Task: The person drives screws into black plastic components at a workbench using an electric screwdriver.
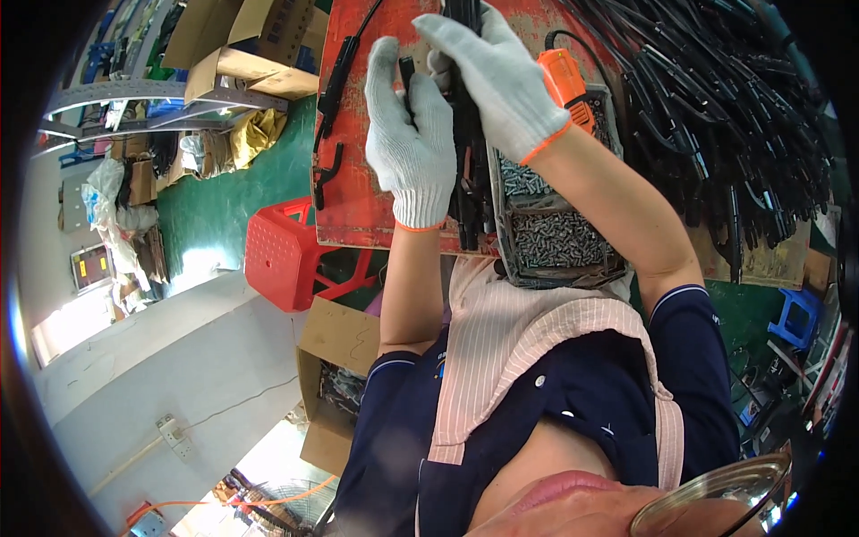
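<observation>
Both my hands wear white knit gloves with orange cuffs, above a worn red tabletop [358, 197]. My left hand [407, 139] is closed around a short black stick-like piece [407, 72], whose end shows between thumb and fingers. To its right, my right hand [501, 85] grips the upper part of a long black bar [462, 13]; its fingertips are partly hidden. More long black parts [470, 179] lie below and between the hands. Beside my right wrist is a tray [506, 255] of small metal screws [559, 237], with an orange box-like device [565, 85] at its far end.
A large heap of black bars [707, 116] covers the table's right side. Thin black parts [331, 89] lie along the left edge. A red plastic stool [282, 255] and an open carton [335, 345] stand at the left. Shelving [134, 89] holds boxes farther left; a blue stool [795, 318] is at right.
</observation>
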A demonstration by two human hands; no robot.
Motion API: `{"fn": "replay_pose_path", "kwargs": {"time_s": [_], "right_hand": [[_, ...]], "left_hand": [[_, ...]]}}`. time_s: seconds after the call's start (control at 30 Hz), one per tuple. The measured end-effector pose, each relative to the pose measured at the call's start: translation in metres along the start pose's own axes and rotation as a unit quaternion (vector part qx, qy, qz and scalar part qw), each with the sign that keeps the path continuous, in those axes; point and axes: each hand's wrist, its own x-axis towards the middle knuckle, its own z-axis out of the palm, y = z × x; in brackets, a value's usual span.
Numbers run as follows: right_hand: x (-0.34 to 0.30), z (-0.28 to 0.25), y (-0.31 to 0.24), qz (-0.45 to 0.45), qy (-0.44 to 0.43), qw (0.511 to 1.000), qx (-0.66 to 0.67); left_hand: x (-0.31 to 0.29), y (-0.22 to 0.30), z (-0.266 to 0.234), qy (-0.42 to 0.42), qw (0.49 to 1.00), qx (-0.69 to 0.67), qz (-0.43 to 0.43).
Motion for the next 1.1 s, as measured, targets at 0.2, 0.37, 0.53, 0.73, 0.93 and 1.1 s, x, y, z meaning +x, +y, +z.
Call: {"fn": "replay_pose_path", "kwargs": {"time_s": [0.2, 0.37, 0.53, 0.73, 0.93, 1.1], "right_hand": [[0.008, -0.01, -0.03, 0.361, -0.051, 0.89, 0.275], [0.009, -0.006, -0.037, 0.262, -0.013, 0.941, 0.214], [-0.001, -0.011, -0.027, 0.24, 0.013, 0.945, 0.221], [0.0, -0.018, -0.028, 0.222, 0.014, 0.959, 0.175], [0.006, -0.027, -0.029, 0.096, 0.045, 0.994, 0.004], [-0.028, -0.087, -0.038, -0.331, -0.073, 0.764, -0.549]], "left_hand": [[-0.005, 0.013, 0.001, -0.026, 0.99, -0.132, -0.043], [-0.003, 0.016, 0.009, -0.014, 0.995, -0.102, -0.019], [-0.001, 0.007, 0.012, 0.006, 0.991, -0.122, 0.05], [-0.015, 0.003, 0.018, -0.041, 0.984, -0.167, 0.038], [-0.035, 0.028, 0.041, -0.116, 0.954, -0.235, -0.143], [-0.06, 0.025, 0.014, -0.326, 0.702, -0.431, -0.463]]}}
